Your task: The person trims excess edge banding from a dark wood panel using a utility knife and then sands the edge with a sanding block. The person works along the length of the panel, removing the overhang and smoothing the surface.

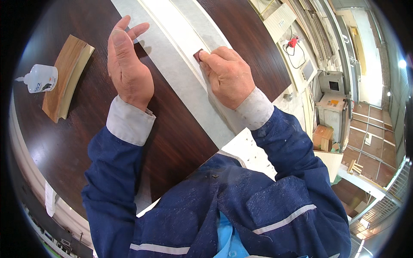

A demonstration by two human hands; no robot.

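Note:
My right hand [228, 77] pinches a small reddish-brown piece of sandpaper [198, 55], apparently folded. It presses this against the edge of a long white strip [180, 19], which runs between pale grey bands. My left hand [129, 69] is raised with its fingers apart and nothing in it. Below that hand lies a dark brown wood-grain panel [176, 129], near its border with the grey band. Another dark panel [241, 26] is on the far side of the strip.
On the dark panel at the left lie a curved wood-faced offcut [66, 79] and a white nozzle bottle [42, 78] beside it. Past the right panel, a bench holds a red plug with a black cord [293, 42]. Long boards [316, 30] and a grey machine [331, 112] stand farther right.

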